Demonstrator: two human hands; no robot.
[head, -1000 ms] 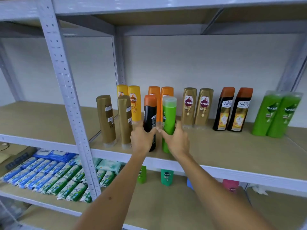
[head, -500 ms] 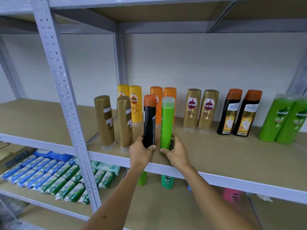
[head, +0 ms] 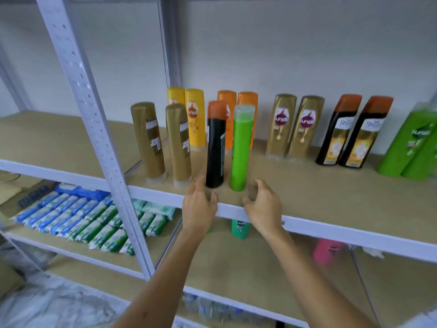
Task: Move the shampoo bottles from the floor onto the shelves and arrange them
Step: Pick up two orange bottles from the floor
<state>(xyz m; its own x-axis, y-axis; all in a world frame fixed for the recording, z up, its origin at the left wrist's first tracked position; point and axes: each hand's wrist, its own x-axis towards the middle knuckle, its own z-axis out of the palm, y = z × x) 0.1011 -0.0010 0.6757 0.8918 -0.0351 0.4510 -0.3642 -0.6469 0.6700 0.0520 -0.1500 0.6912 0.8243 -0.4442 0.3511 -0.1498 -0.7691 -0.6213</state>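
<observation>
A black bottle with an orange cap point(head: 216, 147) and a green bottle with a clear cap point(head: 241, 147) stand upright side by side near the front edge of the middle shelf point(head: 331, 195). My left hand point(head: 198, 207) hovers just below and left of the black bottle, fingers loosely curled, holding nothing. To the right of the green bottle's base is my right hand point(head: 262, 204), relaxed and apart from it. Two gold bottles point(head: 163, 143) stand to the left. Yellow point(head: 195, 117), orange point(head: 247, 102), gold point(head: 295, 126), black point(head: 354, 131) and green point(head: 411, 143) pairs line the back.
A grey perforated upright post point(head: 94, 129) stands left of the bottles. The shelf below holds rows of blue and green packets point(head: 78, 218), a small green bottle point(head: 240, 228) and a pink one point(head: 327, 252). Plastic wrap lies at the bottom left.
Both hands have let go of the black and green bottles and drawn back toward the shelf's front edge. The bottles stay standing where they were set.
</observation>
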